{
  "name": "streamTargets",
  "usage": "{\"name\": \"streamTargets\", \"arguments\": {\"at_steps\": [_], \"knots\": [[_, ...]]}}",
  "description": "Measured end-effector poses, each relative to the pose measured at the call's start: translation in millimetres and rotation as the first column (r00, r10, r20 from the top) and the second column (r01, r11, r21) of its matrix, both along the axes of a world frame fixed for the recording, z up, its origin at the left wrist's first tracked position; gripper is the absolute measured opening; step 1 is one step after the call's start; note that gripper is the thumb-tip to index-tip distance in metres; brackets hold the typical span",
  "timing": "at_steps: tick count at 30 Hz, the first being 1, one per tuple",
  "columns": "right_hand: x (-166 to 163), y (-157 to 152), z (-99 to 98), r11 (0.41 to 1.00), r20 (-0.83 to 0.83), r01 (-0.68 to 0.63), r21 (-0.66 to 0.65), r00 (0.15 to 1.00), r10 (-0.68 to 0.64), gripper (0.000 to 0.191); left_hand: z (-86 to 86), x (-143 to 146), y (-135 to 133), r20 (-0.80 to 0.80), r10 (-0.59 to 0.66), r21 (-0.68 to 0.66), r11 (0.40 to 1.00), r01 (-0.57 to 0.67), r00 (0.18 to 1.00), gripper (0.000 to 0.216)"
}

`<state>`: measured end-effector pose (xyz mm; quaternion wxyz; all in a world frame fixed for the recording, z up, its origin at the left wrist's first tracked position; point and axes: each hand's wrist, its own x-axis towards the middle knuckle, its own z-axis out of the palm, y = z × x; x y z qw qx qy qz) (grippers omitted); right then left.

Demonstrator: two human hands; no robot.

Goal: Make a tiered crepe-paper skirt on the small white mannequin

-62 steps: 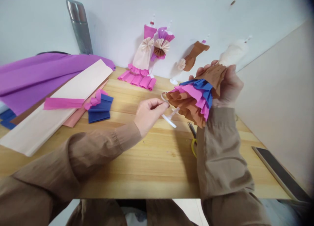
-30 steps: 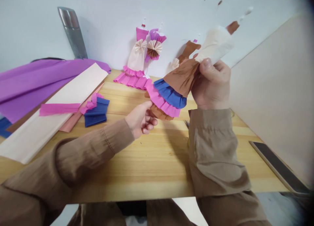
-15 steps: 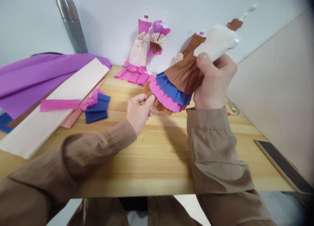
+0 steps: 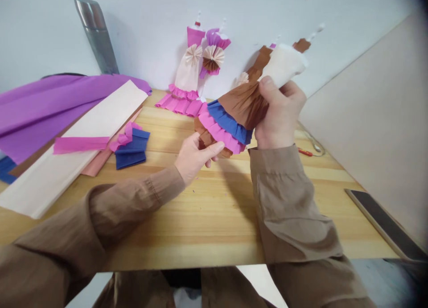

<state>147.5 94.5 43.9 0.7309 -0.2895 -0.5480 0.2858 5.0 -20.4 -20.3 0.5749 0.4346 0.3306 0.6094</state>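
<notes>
My right hand [image 4: 279, 114] grips a small paper dress figure [image 4: 239, 107] at its waist, tilted, with a cream top, a brown skirt and blue, pink and brown ruffle layers. My left hand [image 4: 195, 156] pinches the lowest brown ruffle at the skirt's hem. Both are held just above the wooden table [image 4: 207, 210].
Against the wall stand a pink-and-cream paper dress [image 4: 187, 83], a purple one [image 4: 212, 56] and a brown one [image 4: 259, 63]. Purple [image 4: 50, 103] and cream [image 4: 76, 143] crepe sheets, a pink strip [image 4: 80, 144] and a folded blue piece [image 4: 132, 149] lie left. A dark phone [image 4: 384, 225] lies right. A steel flask [image 4: 95, 34] stands at the back.
The dress figure was turned from skirt-towards-me to side-on and tilted. My left hand moved from a ring near the stand to the skirt's hem.
</notes>
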Motion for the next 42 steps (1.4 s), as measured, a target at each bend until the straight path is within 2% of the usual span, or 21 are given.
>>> {"name": "streamTargets", "arguments": {"at_steps": [6,13,17,21,26,31,34,38,42], "knots": [[-11.0,-7.1,-2.8,1.0,-0.053,-0.027,-0.005,0.998,0.027,0.02,-0.2,0.1,3.8,0.07,0.017,0.054,0.998,-0.021,0.997,0.042],[-11.2,-4.2,-8.0,0.995,-0.041,-0.099,-0.014,0.994,0.099,0.019,-0.9,-4.0,8.0,-0.003,-0.012,0.011,1.0,0.012,1.0,0.011],[-10.7,-2.2,-10.2,0.993,-0.018,-0.097,-0.065,0.995,0.096,0.02,-2.9,-6.0,10.6,-0.048,-0.015,0.031,0.999,0.017,0.999,0.013],[-14.0,-5.7,-10.4,0.992,-0.029,-0.108,-0.062,0.994,0.106,0.021,-3.8,-7.4,9.1,-0.166,0.026,0.072,0.997,-0.014,0.986,0.017],[-17.4,-9.8,-8.8,0.993,-0.012,-0.11,-0.037,0.994,0.11,0.018,-8.5,-8.8,3.7,-0.376,0.13,0.179,0.982,-0.066,0.918,0.015],[-18.9,-9.7,-8.7,0.994,-0.036,-0.107,-0.006,0.994,0.107,0.016,-16.6,-12.6,2.2,-0.503,0.11,0.223,0.975,0.006,0.857,0.008],[-20.3,-10.8,-10.1,0.997,0.01,-0.08,0.003,0.997,0.08,0.015,-17.3,-10.8,1.1,-0.462,0.082,0.253,0.967,0.042,0.883,0.01],[-24.0,-15.7,-11.0,1.0,0.099,-0.013,0.028,0.995,0.01,0.017,-14.4,-3.6,-3.9,-0.397,0.072,0.295,0.954,0.053,0.915,0.027],[-28.8,-21.8,-10.2,1.0,0.143,-0.015,0.02,0.99,0.012,0.016,-17.9,0.4,-6.0,-0.423,0.2,0.317,0.946,-0.062,0.884,0.016]]}}
